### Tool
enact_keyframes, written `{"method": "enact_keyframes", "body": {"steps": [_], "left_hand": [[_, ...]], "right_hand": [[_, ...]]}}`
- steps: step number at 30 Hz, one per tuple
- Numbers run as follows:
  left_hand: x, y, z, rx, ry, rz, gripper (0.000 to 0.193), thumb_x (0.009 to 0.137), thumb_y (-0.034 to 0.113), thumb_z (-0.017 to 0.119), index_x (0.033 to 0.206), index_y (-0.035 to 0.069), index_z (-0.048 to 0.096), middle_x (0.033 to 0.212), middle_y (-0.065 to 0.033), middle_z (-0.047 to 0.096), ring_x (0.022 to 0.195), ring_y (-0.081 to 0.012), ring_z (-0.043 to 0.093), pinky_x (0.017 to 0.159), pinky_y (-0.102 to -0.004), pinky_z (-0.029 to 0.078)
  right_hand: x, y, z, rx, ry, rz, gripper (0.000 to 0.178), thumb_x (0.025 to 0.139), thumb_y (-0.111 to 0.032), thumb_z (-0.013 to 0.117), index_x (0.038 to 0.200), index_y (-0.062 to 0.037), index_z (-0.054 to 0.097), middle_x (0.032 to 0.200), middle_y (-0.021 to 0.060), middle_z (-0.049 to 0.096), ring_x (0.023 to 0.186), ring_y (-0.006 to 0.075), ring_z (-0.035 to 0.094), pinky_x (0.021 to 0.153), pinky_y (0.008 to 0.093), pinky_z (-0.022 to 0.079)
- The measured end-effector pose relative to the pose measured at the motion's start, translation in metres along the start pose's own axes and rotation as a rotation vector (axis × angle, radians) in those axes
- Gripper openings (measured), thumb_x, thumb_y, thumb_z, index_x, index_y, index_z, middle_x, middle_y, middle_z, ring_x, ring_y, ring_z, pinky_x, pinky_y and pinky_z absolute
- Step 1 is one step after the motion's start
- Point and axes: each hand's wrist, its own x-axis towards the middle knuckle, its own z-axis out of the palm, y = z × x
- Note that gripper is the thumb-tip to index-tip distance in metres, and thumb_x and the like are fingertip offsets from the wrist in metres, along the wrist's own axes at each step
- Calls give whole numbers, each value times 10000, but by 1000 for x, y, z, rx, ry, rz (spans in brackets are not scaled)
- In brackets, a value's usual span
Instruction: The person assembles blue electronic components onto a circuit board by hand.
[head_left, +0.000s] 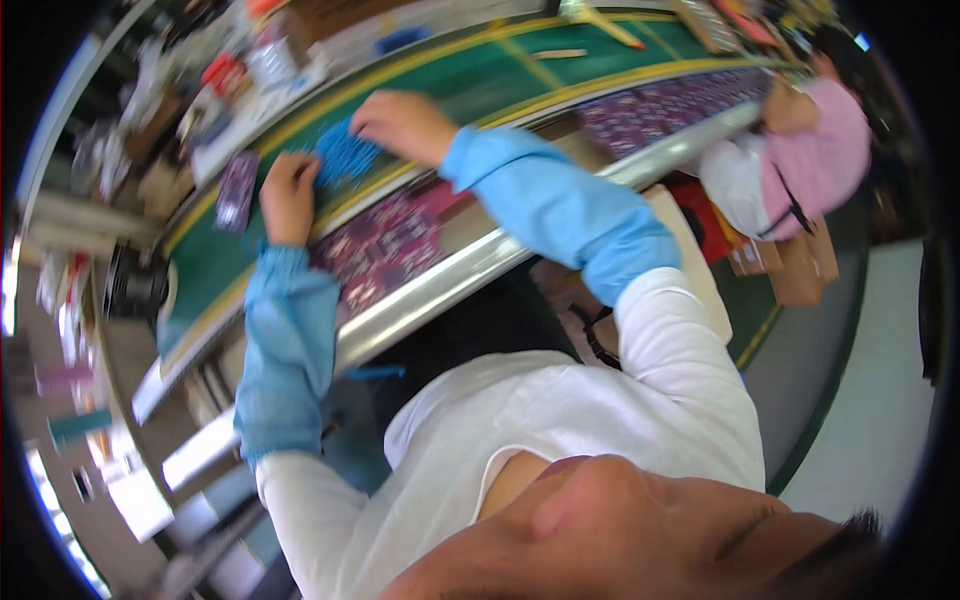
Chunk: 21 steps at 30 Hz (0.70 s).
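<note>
Left hand (287, 200) and right hand (407, 125) curled at the blue strand pile (345, 156), which sits between them on the green counter (480, 85); can't tell if either pinches a strand. Purple patterned packet (236, 192) just left of left hand, purple printed sheets (378, 245) nearer the body than both hands

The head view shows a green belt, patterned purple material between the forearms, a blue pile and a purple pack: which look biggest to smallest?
1. Green belt
2. Patterned purple material
3. Blue pile and purple pack: too alike to rank.
</note>
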Motion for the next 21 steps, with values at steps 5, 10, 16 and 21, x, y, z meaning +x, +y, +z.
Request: {"method": "enact_keyframes", "body": {"steps": [5, 10, 16, 21], "left_hand": [[3, 12, -2, 9, 39, 39, 103, 914, 93, 716, 976, 30, 770, 901, -144, 682, 840, -312, 675, 744, -379, 523], [-11, 37, -24, -65, -68, -204, 89, 877, 42, 734, 964, 35, 755, 861, -105, 669, 794, -218, 658, 734, -338, 532], [-26, 60, -38, -103, -276, -89, 102, 850, 16, 737, 951, 19, 749, 874, -117, 685, 797, -239, 672, 733, -340, 535], [-35, 68, -41, -73, -453, -75, 120, 869, -21, 710, 985, 4, 726, 902, -118, 687, 824, -240, 676, 740, -343, 535]], "right_hand": [[0, 7, -2, -7, 8, 20, 124, 916, -140, 691, 1023, -105, 742, 961, 100, 689, 924, 317, 678, 800, 409, 557], [-7, 7, 6, -6, -44, 20, 164, 926, -76, 701, 1088, -80, 733, 996, 90, 700, 916, 273, 698, 789, 360, 568], [-12, 9, 5, -12, -77, 61, 166, 940, -96, 706, 1104, -88, 732, 1002, 84, 706, 905, 254, 700, 786, 343, 567], [-7, 5, 1, 32, -74, 103, 138, 943, -85, 699, 1076, -80, 733, 975, 61, 695, 887, 225, 689, 786, 317, 554]]}}
